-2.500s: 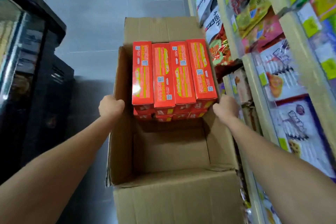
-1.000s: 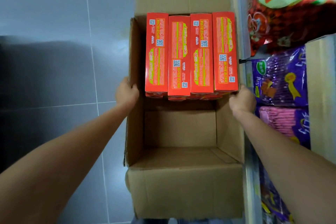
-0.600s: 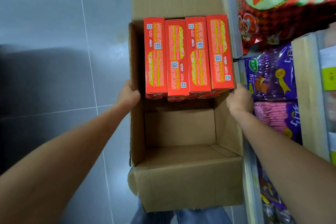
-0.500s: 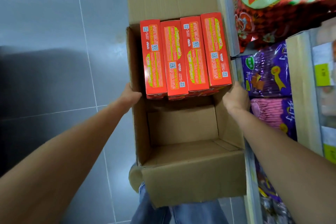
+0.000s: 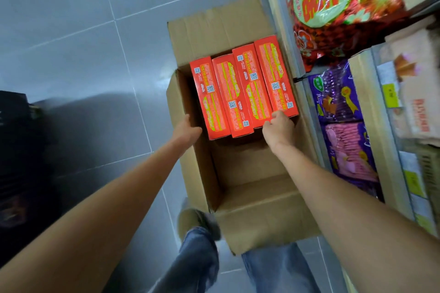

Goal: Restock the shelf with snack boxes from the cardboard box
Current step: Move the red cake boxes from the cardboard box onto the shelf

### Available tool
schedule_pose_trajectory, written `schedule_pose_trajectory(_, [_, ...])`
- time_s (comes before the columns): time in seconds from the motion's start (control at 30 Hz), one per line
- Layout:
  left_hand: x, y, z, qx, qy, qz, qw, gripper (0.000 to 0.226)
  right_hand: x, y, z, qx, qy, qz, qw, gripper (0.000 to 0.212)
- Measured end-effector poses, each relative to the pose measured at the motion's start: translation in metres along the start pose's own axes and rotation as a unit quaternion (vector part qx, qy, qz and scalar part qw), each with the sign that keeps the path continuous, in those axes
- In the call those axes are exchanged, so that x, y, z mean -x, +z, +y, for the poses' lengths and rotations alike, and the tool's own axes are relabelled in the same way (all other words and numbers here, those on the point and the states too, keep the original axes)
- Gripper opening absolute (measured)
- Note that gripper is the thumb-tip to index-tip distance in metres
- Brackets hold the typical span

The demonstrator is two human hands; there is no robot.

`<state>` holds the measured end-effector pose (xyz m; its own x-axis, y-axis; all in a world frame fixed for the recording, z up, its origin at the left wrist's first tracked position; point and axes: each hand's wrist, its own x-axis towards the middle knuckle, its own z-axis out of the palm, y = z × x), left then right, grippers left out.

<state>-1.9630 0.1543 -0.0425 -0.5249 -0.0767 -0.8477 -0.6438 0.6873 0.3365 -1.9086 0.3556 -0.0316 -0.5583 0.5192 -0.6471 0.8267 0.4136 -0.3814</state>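
An open cardboard box [image 5: 202, 169] sits on the grey tiled floor beside the shelf. Several red snack boxes [image 5: 238, 93] stand side by side in its far half; the near half shows bare cardboard. My left hand [image 5: 187, 129] grips the box's left wall at the rim. My right hand [image 5: 278, 129] is inside the box, its fingers curled on the near end of the rightmost red snack box [image 5: 276, 78].
The shelf [image 5: 307, 93] runs along the right edge, holding a red foil bag [image 5: 338, 2], purple snack packs [image 5: 338, 93] and pink ones [image 5: 345, 145]. A dark cabinet [image 5: 14, 150] stands at left. My jeans and a shoe [image 5: 197, 219] are under the box's near end.
My right hand left the box's right wall and moved inside onto the rightmost red box. The cardboard box shifted and turned slightly; the view tilted down, showing my legs.
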Motion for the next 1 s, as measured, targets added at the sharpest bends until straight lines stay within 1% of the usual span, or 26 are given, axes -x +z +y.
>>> schedule_pose_trajectory(0.07, [0.001, -0.002, 0.016, -0.041, 0.036, 0.001, 0.999, 0.068, 0.005, 0.007, -0.008, -0.011, -0.001, -0.018, 1.000, 0.025])
schedule_pose_trajectory(0.17, [-0.005, -0.002, 0.032, -0.076, 0.152, -0.006, 0.985, 0.060, 0.007, 0.022, -0.016, -0.019, 0.015, -0.027, 0.999, 0.023])
schedule_pose_trajectory(0.23, [-0.017, -0.004, 0.035, -0.177, 0.233, -0.020, 0.956, 0.060, 0.007, 0.033, -0.018, -0.025, 0.026, -0.029, 0.999, 0.023])
schedule_pose_trajectory(0.27, [-0.026, -0.005, 0.035, -0.257, 0.248, -0.029, 0.934, 0.066, 0.007, 0.038, -0.020, -0.030, 0.024, -0.029, 0.999, 0.024])
schedule_pose_trajectory(0.33, [-0.043, -0.006, 0.036, -0.431, 0.261, -0.040, 0.863, 0.075, 0.006, 0.051, -0.023, -0.056, 0.029, -0.034, 0.997, 0.026])
schedule_pose_trajectory(0.37, [-0.050, -0.007, 0.037, -0.499, 0.286, -0.039, 0.817, 0.076, 0.007, 0.058, -0.025, -0.073, 0.028, -0.040, 0.996, 0.028])
schedule_pose_trajectory(0.4, [-0.053, -0.005, 0.039, -0.562, 0.324, -0.032, 0.761, 0.076, 0.006, 0.065, -0.027, -0.087, 0.024, -0.042, 0.995, 0.029])
schedule_pose_trajectory(0.43, [-0.060, -0.005, 0.041, -0.623, 0.360, -0.033, 0.693, 0.076, 0.005, 0.075, -0.030, -0.100, 0.022, -0.041, 0.994, 0.029])
schedule_pose_trajectory(0.47, [-0.063, -0.005, 0.043, -0.667, 0.380, -0.035, 0.640, 0.076, 0.005, 0.080, -0.033, -0.100, 0.012, -0.043, 0.994, 0.030])
schedule_pose_trajectory(0.5, [-0.071, -0.007, 0.043, -0.701, 0.390, -0.048, 0.595, 0.077, 0.005, 0.090, -0.035, -0.103, 0.011, -0.042, 0.994, 0.031])
schedule_pose_trajectory(0.6, [-0.088, -0.009, 0.041, -0.761, 0.412, -0.049, 0.500, 0.077, 0.004, 0.111, -0.041, -0.090, 0.012, -0.034, 0.995, 0.034])
schedule_pose_trajectory(0.63, [-0.093, -0.009, 0.040, -0.761, 0.435, -0.044, 0.480, 0.076, 0.003, 0.119, -0.042, -0.089, 0.015, -0.026, 0.996, 0.034])
schedule_pose_trajectory(0.7, [-0.098, -0.009, 0.041, -0.750, 0.475, -0.018, 0.459, 0.070, 0.004, 0.131, -0.041, -0.079, 0.014, -0.003, 0.997, 0.035])
schedule_pose_trajectory(0.73, [-0.101, -0.008, 0.041, -0.746, 0.487, -0.014, 0.455, 0.068, 0.004, 0.136, -0.040, -0.061, 0.010, 0.008, 0.998, 0.035])
schedule_pose_trajectory(0.8, [-0.108, -0.008, 0.042, -0.746, 0.488, -0.032, 0.452, 0.072, 0.005, 0.142, -0.038, -0.025, 0.002, 0.030, 0.999, 0.036])
schedule_pose_trajectory(0.9, [-0.112, -0.011, 0.042, -0.758, 0.483, -0.023, 0.438, 0.076, 0.008, 0.151, -0.038, 0.007, 0.002, 0.047, 0.999, 0.044])
schedule_pose_trajectory(1.0, [-0.113, -0.014, 0.043, -0.745, 0.511, -0.020, 0.428, 0.068, 0.013, 0.157, -0.038, 0.018, 0.001, 0.055, 0.998, 0.057])
